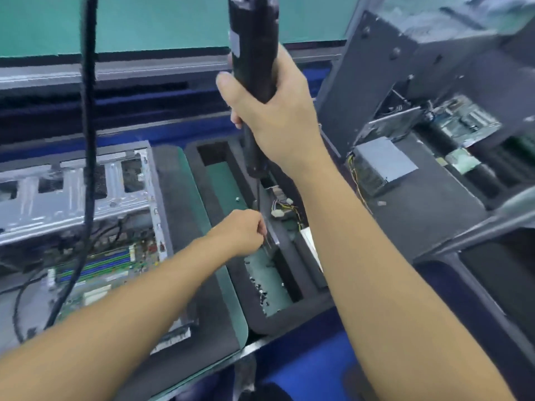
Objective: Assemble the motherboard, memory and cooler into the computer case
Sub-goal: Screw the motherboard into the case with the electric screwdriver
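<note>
Nearest, the motherboard (98, 273) lies flat inside the open computer case (72, 192), left of the foam tray (275, 322) and well apart from both sets of fingers; the left forearm crosses over its near edge. It is a green board with long blue and green memory slots (95, 263), whose long axis runs left to right, tilting slightly up towards the tray. The case is bare silver sheet metal with rectangular cut-outs, its long axis running away from the viewer.

The tray, black foam with a green floor, sits on the blue tabletop (304, 354); small dark screws (262, 287) are scattered in its near end. Above the tray's middle, the left hand (246, 230) has its fingers curled, pinching the thin steel bit (258, 195) near its lower end. Higher up, the right hand (278, 111) wraps its fingers round the black cylindrical electric screwdriver (254, 39), which stands nearly upright, bit pointing down into the tray.

A black cable (88, 125) hangs left of the tray, over the case. Right of the tray, 1 grey boxy power supply (382, 166) lies in a 2nd, dark case (405, 53).
</note>
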